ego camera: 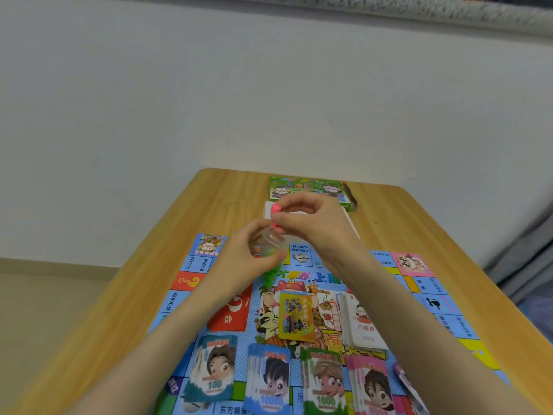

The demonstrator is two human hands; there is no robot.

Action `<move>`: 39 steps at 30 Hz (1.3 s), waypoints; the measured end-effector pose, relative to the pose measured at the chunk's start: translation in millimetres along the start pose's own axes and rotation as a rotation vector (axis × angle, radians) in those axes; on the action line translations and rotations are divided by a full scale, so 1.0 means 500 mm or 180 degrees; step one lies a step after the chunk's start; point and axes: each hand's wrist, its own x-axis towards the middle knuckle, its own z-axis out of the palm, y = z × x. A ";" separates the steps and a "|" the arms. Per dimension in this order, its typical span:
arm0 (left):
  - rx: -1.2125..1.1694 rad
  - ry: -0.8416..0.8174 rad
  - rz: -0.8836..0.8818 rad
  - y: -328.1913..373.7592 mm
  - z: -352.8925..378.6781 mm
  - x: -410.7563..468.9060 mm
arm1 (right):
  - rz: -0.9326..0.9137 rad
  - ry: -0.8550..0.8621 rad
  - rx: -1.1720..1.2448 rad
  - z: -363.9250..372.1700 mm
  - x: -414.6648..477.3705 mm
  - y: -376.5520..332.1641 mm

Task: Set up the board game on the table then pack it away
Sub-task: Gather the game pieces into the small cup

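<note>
Nearest, four play-money stacks side by side on the game board: teal marked 100, blue 10000, green 1000, pink with its number out of view. Beyond those, one yellow card pack, one white card deck and one red card, all lying on the board. Above the board's far half, left hand curled round a small clear bag, green pieces bunched in its lower end. Right hand just above, thumb and forefinger pinching a pink piece at the bag's mouth, other fingers loosely bent. Farther back on the wooden table, one green game box, with a white sheet just before it.
</note>
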 end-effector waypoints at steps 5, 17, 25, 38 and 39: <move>-0.0038 -0.0002 -0.0097 -0.005 -0.001 0.000 | -0.0054 0.0010 -0.0326 -0.003 -0.003 -0.004; -0.0042 0.0007 -0.0038 -0.008 -0.003 0.004 | -0.0159 -0.0012 -0.0835 -0.017 -0.008 0.011; -0.0057 0.0110 -0.0106 -0.007 -0.012 0.004 | -0.0004 0.0348 -0.1039 -0.091 -0.014 0.009; -0.0036 0.0131 -0.0030 -0.005 -0.013 0.004 | 0.0900 -0.0845 -0.3923 -0.166 -0.034 0.068; -0.0045 0.0141 -0.0034 -0.004 -0.013 0.003 | 0.0821 -0.0808 -0.3962 -0.166 -0.030 0.067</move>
